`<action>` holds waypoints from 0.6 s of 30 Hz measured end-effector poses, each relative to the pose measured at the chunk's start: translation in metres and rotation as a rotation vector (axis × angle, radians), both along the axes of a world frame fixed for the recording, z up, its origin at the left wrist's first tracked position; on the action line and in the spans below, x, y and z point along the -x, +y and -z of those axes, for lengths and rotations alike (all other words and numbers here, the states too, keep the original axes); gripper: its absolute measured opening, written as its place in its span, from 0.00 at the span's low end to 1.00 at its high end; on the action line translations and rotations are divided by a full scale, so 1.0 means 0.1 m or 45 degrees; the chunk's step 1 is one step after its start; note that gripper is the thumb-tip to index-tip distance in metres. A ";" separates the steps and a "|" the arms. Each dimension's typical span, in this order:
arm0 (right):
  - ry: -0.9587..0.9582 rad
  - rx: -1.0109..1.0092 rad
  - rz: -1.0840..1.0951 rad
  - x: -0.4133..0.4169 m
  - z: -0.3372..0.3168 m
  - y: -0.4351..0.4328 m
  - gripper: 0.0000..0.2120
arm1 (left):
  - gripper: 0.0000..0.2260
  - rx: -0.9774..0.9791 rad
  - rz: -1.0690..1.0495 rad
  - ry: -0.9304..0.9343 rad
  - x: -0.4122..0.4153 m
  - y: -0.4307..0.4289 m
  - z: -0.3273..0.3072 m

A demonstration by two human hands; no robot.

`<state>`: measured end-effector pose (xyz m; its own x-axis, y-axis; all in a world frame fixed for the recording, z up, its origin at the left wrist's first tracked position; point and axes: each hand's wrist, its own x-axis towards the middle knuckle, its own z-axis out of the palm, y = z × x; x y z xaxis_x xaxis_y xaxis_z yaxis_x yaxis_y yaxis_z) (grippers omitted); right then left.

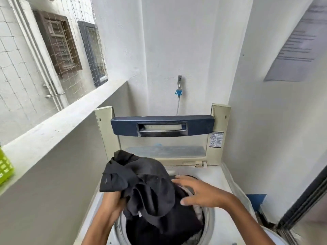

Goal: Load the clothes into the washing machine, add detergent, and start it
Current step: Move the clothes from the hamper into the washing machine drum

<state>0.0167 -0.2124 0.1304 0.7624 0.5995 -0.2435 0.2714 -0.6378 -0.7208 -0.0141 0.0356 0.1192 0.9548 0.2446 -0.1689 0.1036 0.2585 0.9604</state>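
The left hand (113, 200) grips a crumpled dark grey cloth garment (139, 184) from below, bunched above the round drum opening (209, 214) of the cream top-loading washing machine (219, 175). The garment's long axis runs roughly upright, its loose end trailing down into the drum onto other dark clothes (159, 232). The right hand (200, 193), fingers spread flat, touches its right side. The glass-paned lid (162, 137) stands raised.

The black garment (141, 184) is covering most of the left hand (113, 200) and much of the drum opening (209, 214). The frame's bottom edge is cutting off both forearms (and the drum's near rim). The wall notice (299, 45) is blurring beyond reading.
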 end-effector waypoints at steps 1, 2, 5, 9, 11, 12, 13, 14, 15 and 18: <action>0.093 -0.203 -0.020 0.05 -0.06 0.10 0.27 | 0.16 0.033 0.035 -0.003 -0.01 -0.06 -0.04; 0.143 -0.336 0.016 0.10 -0.09 0.21 0.24 | 0.16 0.055 0.064 0.001 -0.04 -0.12 -0.05; 0.060 -0.591 0.372 0.11 -0.06 0.42 0.11 | 0.10 -0.002 0.084 -0.034 -0.11 -0.28 -0.11; 0.019 -1.034 0.873 -0.07 -0.19 0.40 0.09 | 0.19 -0.188 0.224 -0.335 -0.16 -0.18 -0.15; -0.082 -1.162 1.000 -0.17 -0.42 0.29 0.11 | 0.25 -0.329 0.214 -0.341 -0.17 -0.07 -0.17; -0.140 -1.211 1.049 -0.22 -0.56 0.23 0.10 | 0.23 -0.422 0.152 -0.312 -0.20 -0.01 -0.15; -0.192 -1.261 1.077 -0.28 -0.71 0.16 0.09 | 0.19 -0.568 0.088 -0.284 -0.21 0.05 -0.13; -0.232 -1.312 1.083 -0.34 -0.87 0.09 0.08 | 0.16 -0.742 0.071 -0.271 -0.22 0.13 -0.11; -0.260 -1.357 1.068 -0.39 -1.02 0.03 0.08 | 0.15 -0.882 0.107 -0.318 -0.22 0.21 -0.11; -0.306 -1.340 0.982 -0.50 -1.42 -0.09 0.07 | 0.26 -0.932 0.594 -0.410 -0.15 0.41 -0.21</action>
<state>0.0664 -0.2214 0.2727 0.9488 -0.1854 0.2557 0.2837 0.1445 -0.9480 0.0007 0.0770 0.1404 0.9575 -0.2354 0.1668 -0.2557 -0.4251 0.8683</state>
